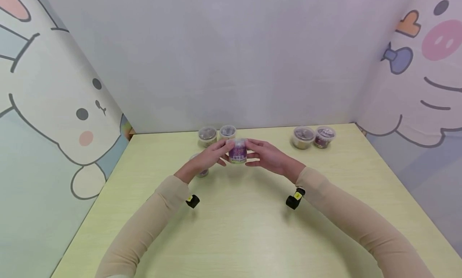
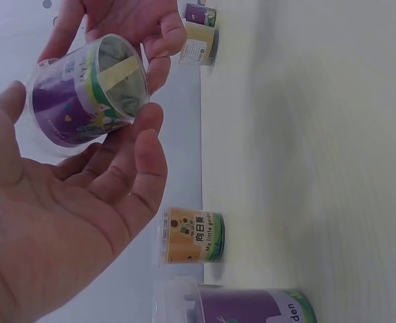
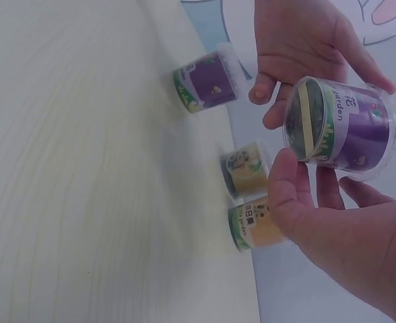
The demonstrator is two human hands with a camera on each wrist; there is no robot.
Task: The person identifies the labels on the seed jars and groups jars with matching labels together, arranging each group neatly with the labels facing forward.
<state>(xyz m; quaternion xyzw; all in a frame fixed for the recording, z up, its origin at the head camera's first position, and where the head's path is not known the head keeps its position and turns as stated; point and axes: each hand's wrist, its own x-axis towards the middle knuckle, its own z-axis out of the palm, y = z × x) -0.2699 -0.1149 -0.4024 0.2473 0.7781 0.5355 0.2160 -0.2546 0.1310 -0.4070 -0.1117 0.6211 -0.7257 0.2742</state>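
- Two tubs [image 1: 217,135] stand on the surface [image 1: 252,230] just behind the grip.
- One tub [image 1: 203,172] sits under its left side.
- Two more tubs [image 1: 313,136] stand well right.

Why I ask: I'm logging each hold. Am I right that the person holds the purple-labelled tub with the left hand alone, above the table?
Not quite: both hands hold it. The left hand and the right hand grip the purple-labelled tub from either side, above the table. The head view shows it.
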